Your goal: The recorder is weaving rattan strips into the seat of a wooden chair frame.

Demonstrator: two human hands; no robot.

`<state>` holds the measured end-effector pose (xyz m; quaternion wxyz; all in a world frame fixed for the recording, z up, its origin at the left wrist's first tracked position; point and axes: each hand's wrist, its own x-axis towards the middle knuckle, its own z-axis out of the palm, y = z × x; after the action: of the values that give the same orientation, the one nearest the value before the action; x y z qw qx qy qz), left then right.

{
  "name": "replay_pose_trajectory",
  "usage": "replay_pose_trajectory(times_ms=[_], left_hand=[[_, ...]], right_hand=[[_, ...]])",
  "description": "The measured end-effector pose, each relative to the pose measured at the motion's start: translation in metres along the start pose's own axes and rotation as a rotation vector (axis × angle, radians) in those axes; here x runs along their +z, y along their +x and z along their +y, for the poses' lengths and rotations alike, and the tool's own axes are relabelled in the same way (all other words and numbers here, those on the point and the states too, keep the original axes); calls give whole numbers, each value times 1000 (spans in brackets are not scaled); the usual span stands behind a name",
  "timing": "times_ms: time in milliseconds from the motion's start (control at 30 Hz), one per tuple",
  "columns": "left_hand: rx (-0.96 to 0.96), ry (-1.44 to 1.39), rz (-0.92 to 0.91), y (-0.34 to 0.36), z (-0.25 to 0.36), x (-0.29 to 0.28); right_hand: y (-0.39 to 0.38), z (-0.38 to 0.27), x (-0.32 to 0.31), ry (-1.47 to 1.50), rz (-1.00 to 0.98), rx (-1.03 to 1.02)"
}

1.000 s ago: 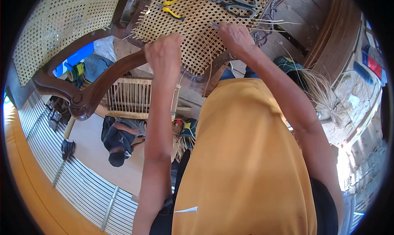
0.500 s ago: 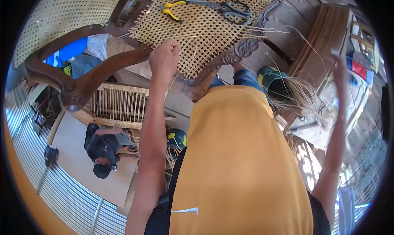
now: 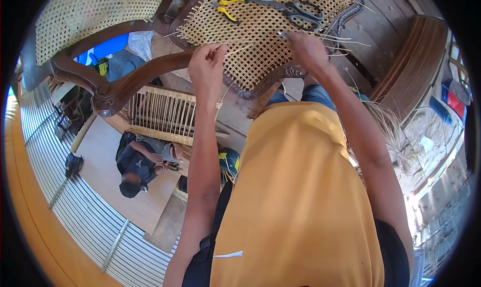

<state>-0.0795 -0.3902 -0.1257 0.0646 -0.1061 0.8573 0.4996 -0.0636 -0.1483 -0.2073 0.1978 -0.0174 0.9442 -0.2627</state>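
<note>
A woven cane seat [image 3: 250,71] in a carved dark wood frame lies before me. Over its left edge, by the curved wooden armrest [image 3: 150,71], my left hand [image 3: 206,69] pinches a thin cane strand [image 3: 240,48]. My right hand [image 3: 306,50] is closed over the seat's right side. A small grey, metallic-looking tip [image 3: 282,35] sticks out of its fingers; the rest of that thing is hidden. Beyond the hands, yellow-handled pliers [image 3: 230,10] and dark-handled scissors [image 3: 304,15] lie on the weave. Loose strand ends [image 3: 345,40] stick out at the seat's right edge.
A woven cane backrest [image 3: 95,21] rises at the far left. On the right are a long brown wooden piece [image 3: 411,61] and a bundle of loose cane strands [image 3: 391,121]. Another person [image 3: 138,162] works at the lower left, near a slatted cane panel [image 3: 163,114].
My right hand has swung from the far right to over the seat, with a small metallic-looking tip in its fingers. My left hand still pinches near the armrest. The view has shifted slightly.
</note>
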Motion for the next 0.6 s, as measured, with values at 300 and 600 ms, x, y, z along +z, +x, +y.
replay_pose_trajectory(times_ms=[300,600], left_hand=[[441,676,-101,25,-32,74],[258,398,-83,21,-40,82]], right_hand=[[-76,127,-94,-32,42,-50],[-114,192,-114,-85,131,130]])
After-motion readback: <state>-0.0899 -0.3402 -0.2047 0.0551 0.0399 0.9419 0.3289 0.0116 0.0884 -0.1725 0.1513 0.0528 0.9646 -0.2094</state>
